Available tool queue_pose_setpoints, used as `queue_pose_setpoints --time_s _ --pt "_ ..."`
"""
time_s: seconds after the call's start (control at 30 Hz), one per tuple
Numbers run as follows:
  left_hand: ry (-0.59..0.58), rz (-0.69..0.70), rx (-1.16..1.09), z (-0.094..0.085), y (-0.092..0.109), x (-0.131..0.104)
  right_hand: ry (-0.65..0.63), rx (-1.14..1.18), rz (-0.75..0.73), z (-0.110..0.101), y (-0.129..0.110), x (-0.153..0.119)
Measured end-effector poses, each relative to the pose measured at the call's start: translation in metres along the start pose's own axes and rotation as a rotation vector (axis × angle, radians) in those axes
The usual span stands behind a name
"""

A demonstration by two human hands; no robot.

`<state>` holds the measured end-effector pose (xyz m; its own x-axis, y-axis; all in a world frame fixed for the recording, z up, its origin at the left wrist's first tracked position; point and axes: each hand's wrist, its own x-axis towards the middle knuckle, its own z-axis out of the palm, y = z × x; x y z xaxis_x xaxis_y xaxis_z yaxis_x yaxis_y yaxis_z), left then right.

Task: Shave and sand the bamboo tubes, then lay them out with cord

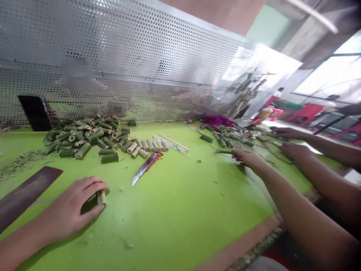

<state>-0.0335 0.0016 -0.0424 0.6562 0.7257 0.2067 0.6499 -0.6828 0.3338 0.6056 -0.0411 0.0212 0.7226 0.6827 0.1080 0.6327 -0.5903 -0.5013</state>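
My left hand rests at the left of the green table, thumb and fingers closed round a short pale bamboo piece. Out to the right, my right hand is pinching a slim green bamboo piece just above the tabletop. Between the hands lies a red and grey utility knife with its blade out. Behind it, several scraped bamboo pieces stand in a row beside a large heap of green bamboo pieces.
A brown strip of sandpaper lies at the left, near shavings. A phone leans on the perforated metal screen. Thin sticks, more bamboo pieces and purple material lie farther back. A co-worker's hands are at the right.
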Motion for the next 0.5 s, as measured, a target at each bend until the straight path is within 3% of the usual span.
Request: queue_pose_setpoints --time_s 0.13,0.5 --pt "0.0 -0.007 0.011 0.006 -0.007 -0.001 -0.122 0.01 0.096 0.01 0.009 -0.005" --pt "-0.005 -0.013 0.004 0.007 -0.007 0.001 -0.155 0.367 0.081 0.019 -0.013 -0.014"
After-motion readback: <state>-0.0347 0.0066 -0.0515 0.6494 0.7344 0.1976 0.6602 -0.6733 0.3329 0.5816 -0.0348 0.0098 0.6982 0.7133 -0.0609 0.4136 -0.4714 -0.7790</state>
